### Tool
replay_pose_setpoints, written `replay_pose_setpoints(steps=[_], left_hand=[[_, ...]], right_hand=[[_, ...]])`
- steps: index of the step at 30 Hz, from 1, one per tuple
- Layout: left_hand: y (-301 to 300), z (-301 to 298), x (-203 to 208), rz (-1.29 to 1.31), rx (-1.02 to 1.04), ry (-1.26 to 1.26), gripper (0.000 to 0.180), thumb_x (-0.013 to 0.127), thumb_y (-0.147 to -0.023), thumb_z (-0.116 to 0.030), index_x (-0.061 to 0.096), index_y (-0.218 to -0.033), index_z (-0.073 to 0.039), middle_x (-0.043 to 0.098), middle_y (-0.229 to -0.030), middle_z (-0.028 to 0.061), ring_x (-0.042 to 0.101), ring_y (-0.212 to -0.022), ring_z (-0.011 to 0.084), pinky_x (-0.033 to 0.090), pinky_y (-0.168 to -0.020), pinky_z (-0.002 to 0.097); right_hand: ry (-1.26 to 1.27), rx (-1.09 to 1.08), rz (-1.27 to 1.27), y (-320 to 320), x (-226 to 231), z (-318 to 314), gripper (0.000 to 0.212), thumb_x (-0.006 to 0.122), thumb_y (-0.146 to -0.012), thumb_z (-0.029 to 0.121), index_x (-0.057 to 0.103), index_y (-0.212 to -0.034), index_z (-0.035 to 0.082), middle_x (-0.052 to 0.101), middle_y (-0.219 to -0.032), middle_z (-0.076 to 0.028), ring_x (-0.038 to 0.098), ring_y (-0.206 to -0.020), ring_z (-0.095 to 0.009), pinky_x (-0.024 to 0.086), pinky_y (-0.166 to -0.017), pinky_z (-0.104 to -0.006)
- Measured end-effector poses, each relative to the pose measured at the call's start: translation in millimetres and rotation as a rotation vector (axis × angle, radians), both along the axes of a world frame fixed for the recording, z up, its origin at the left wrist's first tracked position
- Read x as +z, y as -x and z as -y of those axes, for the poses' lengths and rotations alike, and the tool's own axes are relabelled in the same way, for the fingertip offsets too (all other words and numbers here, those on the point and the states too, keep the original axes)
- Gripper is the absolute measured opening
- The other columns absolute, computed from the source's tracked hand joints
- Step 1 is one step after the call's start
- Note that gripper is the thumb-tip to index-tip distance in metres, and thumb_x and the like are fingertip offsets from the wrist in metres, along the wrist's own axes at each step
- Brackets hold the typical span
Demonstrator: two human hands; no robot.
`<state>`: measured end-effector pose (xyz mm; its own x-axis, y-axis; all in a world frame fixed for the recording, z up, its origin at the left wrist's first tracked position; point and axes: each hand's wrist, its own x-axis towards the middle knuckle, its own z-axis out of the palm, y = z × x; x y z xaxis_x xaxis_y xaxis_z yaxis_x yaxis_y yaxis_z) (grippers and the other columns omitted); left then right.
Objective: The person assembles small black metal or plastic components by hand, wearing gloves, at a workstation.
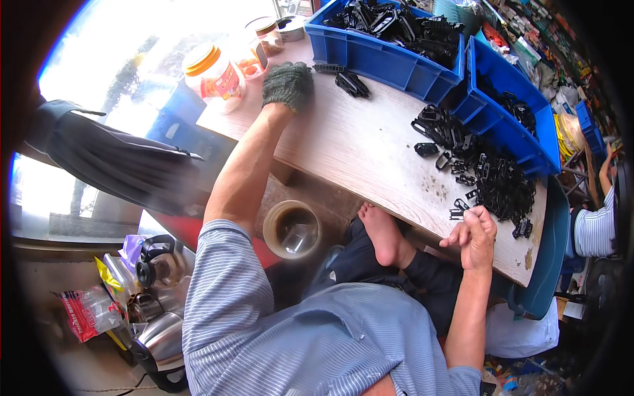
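Observation:
My left hand (288,86), in a dark green knitted glove, rests at the table's far left with its fingers curled under. What it holds, if anything, is hidden. Just right of it lie a ribbed black plastic piece (329,68) and a few black plastic parts (352,84). My bare right hand (475,236) is over the table's near right edge, fingers bent in and closed. Nothing I can name shows between them. Close beyond it spreads a heap of small black plastic parts (503,188), with a looser cluster of black parts (439,125) farther back.
Two blue crates (389,63) (512,115) with black parts stand along the pale table's (356,152) far side. A jar with an orange lid (212,71) is beside my left forearm. Below the table edge is a round tub (292,230); a kettle (162,340) stands lower left. Another person (594,224) is at far right.

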<state>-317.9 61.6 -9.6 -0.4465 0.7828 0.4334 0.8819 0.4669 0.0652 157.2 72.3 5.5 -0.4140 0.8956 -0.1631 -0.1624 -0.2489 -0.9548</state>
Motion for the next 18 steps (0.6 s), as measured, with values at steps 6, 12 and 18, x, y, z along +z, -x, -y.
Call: replay_pose_setpoints(steps=[6,12,18], left_hand=[[2.9,5.0,3.4,0.004,-0.005,0.097,0.021,0.055,-0.088,-0.023,0.069,-0.085,-0.008,0.068,-0.083,0.0189,0.067,-0.083,0.0382,0.053,-0.073,0.0498],[-4.6,9.7,14.5,0.038,-0.03,0.237,0.022,0.054,-0.085,-0.019,0.068,-0.097,-0.006,0.069,-0.087,0.0198,0.067,-0.081,0.0389,0.053,-0.074,0.0495],[-33.1,30.0,22.3,0.108,-0.136,0.116,0.022,0.051,-0.085,-0.017,0.067,-0.093,-0.004,0.068,-0.09,0.0235,0.066,-0.086,0.0399,0.052,-0.08,0.0481]], right_hand=[[0.015,-0.006,-0.012,-0.5,0.7,0.8,0.015,0.059,-0.092,0.012,0.054,-0.08,0.005,0.043,-0.047,-0.001,0.052,-0.041,-0.014,0.056,-0.041,-0.0375],[-0.004,-0.021,-0.042,-2.4,-2.7,3.0,0.014,0.059,-0.092,0.012,0.054,-0.081,0.005,0.043,-0.047,-0.001,0.052,-0.041,-0.013,0.056,-0.042,-0.0375],[-0.006,-0.023,-0.061,-3.3,-3.5,1.6,0.013,0.059,-0.092,0.012,0.054,-0.082,0.005,0.043,-0.047,0.0,0.054,-0.043,-0.012,0.057,-0.041,-0.0359]])
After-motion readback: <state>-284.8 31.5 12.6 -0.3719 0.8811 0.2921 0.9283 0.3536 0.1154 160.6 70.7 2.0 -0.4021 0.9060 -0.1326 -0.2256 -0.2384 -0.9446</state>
